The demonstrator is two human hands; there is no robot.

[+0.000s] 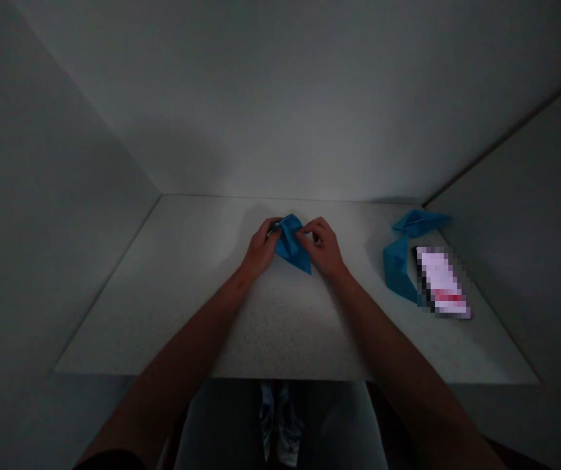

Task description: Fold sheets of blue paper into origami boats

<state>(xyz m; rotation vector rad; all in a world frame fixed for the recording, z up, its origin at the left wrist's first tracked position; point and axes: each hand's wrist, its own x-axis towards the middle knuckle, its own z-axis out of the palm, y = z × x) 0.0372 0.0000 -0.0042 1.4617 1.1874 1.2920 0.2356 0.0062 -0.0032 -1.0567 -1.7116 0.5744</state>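
Note:
A partly folded piece of blue paper (289,243) is held up between both hands, over the middle of the white table. My left hand (263,247) pinches its left edge, thumb in front and fingers behind. At the paper's upper right side, my right hand (323,245) grips the edge between thumb and bent fingers. One pointed corner of the paper hangs down to the right, just left of my right wrist. The folds at its centre are too dim to make out.
To the right on the table (202,281) lie two folded blue paper shapes, a flat pointed one (420,222) at the back and an angular one (398,269) nearer. Beside them lies a phone (441,281) with a lit, pixelated screen. Walls (280,117) enclose the table's back and sides.

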